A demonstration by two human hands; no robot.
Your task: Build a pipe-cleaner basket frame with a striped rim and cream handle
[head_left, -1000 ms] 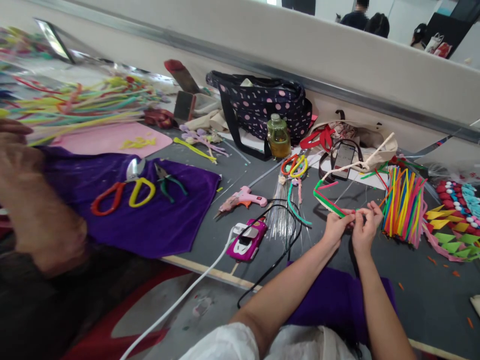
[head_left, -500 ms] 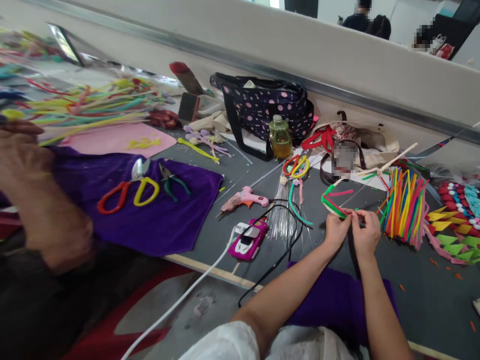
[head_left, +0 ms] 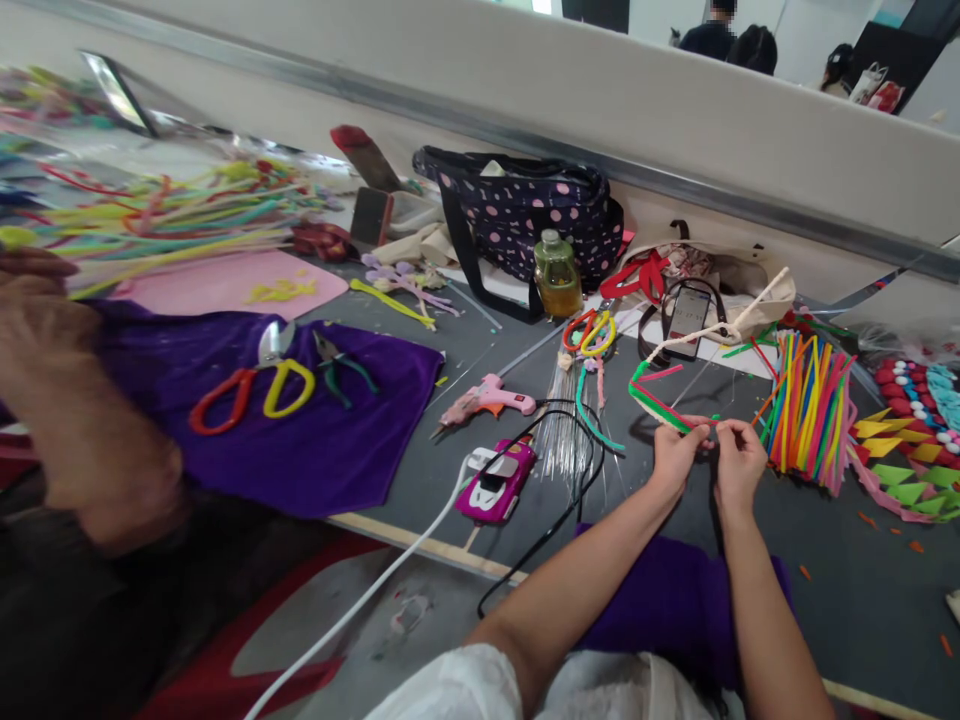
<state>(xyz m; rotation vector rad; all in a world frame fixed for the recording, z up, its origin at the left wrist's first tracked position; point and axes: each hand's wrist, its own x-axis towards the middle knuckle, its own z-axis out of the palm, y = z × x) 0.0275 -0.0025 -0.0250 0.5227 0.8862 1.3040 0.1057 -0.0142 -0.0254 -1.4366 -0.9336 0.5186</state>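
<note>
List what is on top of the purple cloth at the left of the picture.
Scissors with one red and one yellow handle, and green-handled pliers, lie on the purple cloth. Another person's forearm covers part of its left side; anything behind it cannot be seen.

Phone point(head_left: 687, 325) digits blurry, no legible txt.
</note>
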